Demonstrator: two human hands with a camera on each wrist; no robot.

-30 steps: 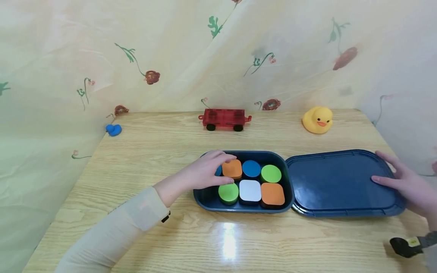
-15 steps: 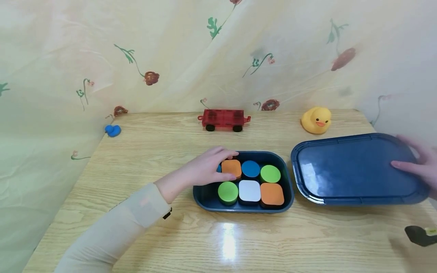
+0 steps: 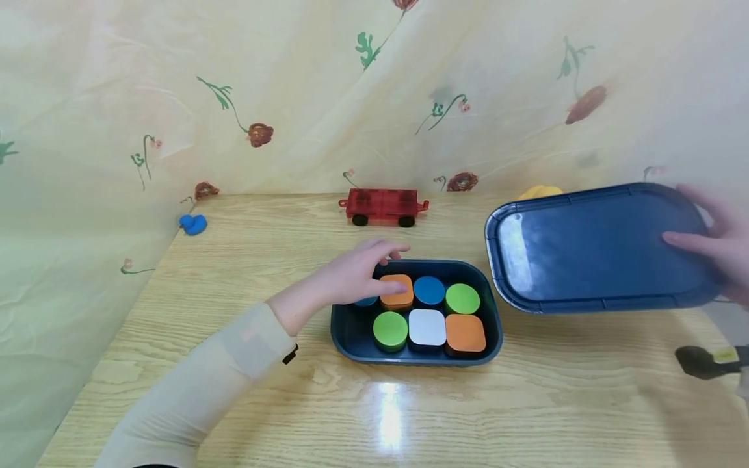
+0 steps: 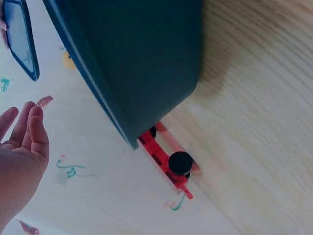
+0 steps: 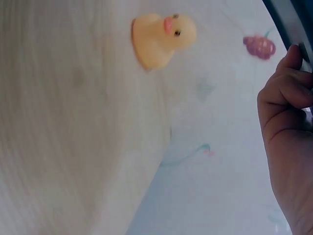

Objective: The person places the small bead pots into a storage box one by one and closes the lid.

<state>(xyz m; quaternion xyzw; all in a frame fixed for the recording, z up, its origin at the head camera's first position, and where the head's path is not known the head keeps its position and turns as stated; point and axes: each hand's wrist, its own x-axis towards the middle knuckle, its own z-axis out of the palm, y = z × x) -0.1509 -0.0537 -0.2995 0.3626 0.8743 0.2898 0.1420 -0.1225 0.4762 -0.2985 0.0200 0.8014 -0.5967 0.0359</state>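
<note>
A dark blue bin (image 3: pixel 351 338) sits on the table, holding several small round and square pieces with coloured tops. Among them are a white square one (image 3: pixel 426 326), a green round one (image 3: pixel 390 330) and an orange square one (image 3: pixel 465 333). Over the bin's left half hovers my left hand (image 3: pixel 359 273), fingers loosely extended and grasping nothing; the left wrist view shows it above the rim. My right hand (image 3: pixel 725 250) grips a blue lid (image 3: pixel 597 253) by its right end, thumb on top and fingers beneath. The lid hangs above the table, tilted, to the bin's right.
At the back of the table stands a red toy wagon (image 3: pixel 383 205). A yellow rubber duck (image 5: pixel 159 44) is mostly hidden behind the lid in the head view. A small blue duck (image 3: pixel 193 224) sits at the back left. A flowered curtain (image 3: pixel 292 97) closes off the back.
My right hand has lifted the lid off the table, first rightward, then up and back left, so it now covers most of the yellow duck. My left hand has risen slightly from the pieces.
</note>
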